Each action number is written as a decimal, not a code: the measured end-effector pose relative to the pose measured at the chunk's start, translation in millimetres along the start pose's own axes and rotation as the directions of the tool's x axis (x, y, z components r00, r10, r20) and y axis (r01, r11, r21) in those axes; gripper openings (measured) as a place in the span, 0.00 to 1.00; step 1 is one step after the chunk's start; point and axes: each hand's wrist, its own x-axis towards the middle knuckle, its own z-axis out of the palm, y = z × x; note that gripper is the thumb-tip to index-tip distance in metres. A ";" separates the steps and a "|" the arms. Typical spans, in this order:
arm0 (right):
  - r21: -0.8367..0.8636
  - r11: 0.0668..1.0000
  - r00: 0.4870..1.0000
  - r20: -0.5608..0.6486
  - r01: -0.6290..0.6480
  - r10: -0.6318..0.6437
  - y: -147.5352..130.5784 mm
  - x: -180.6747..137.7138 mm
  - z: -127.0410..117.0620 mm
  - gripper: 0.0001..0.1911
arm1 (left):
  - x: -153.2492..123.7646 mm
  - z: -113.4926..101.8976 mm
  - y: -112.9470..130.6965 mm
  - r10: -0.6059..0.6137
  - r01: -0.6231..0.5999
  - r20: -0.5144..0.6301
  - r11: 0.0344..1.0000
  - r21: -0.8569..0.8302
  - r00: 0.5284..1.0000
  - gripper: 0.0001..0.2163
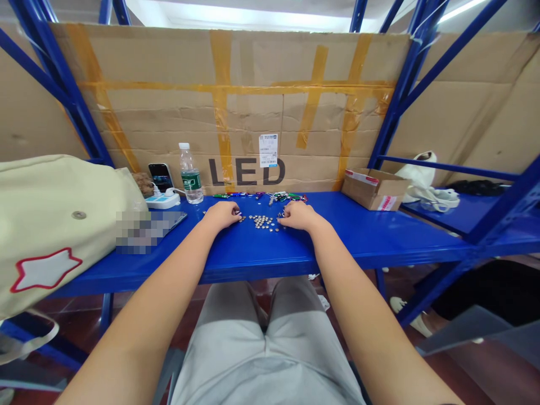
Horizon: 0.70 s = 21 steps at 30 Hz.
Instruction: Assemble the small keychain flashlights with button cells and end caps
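Small round silvery discs (262,223), which look like button cells, lie loose in a patch on the blue tabletop (261,253). At the left edge of this patch is my left hand (223,216), its fingers curled down close to a few discs. My right hand (298,216) is bent over the discs on the right side, with its fingertips drawn together at the table. Whatever either hand pinches is too small and covered to make out. Just behind the discs, a row of colourful slim pen-like items and metal pieces (282,197) lies along the cardboard.
On the left are a cream bag (63,219), a power strip (162,199), a phone (160,176) and a water bottle (191,177). An open cardboard box (371,190) sits at the right. Blue rack posts (396,107) and a cardboard wall (169,118) enclose the table.
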 end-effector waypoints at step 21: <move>0.229 0.973 0.890 -0.440 -0.019 0.121 -3.3 11.8 2.4 0.10 | 103.2 23.0 110.0 -0.085 0.085 -0.033 0.996 -0.016 0.996 0.09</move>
